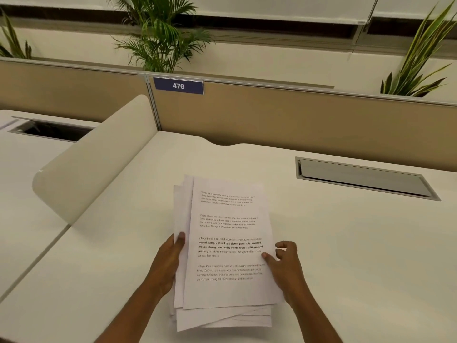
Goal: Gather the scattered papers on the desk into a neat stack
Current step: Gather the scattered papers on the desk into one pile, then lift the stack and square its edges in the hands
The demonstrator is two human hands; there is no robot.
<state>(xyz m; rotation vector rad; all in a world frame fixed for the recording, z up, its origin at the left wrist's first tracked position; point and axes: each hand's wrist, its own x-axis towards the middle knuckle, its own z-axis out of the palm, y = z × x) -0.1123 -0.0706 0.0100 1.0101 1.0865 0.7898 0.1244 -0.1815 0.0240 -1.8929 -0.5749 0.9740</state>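
Pale cream tabletop [346, 243] fills most of the head view, backed by a tan partition [296, 115] across the upper half with a blue plate reading 476 [178, 85] left of centre and leafy plants [158, 38] behind it. A closed cable hatch [363, 178] sits at right of centre, and a curved cream divider [96, 157] slants through the left of the frame.

We see the papers [228, 243] in the lower centre of the frame, already pulled together into one pile. We hold them with both hands. Our left hand [168, 263] has its grip closed on the pile's left edge, thumb on top and the other digits hidden beneath. Our right hand [284, 266] has its grip partly closed on the right edge, thumb pressing the top sheet while the curled digits stand off beside it.

No loose sheets show elsewhere on the tabletop, so we judge the gathering done. What is left is squaring: the sheets fan out along the left side and splay unevenly at the bottom, so the pile is not yet neat. Whether it rests on the tabletop or is lifted, we cannot tell.
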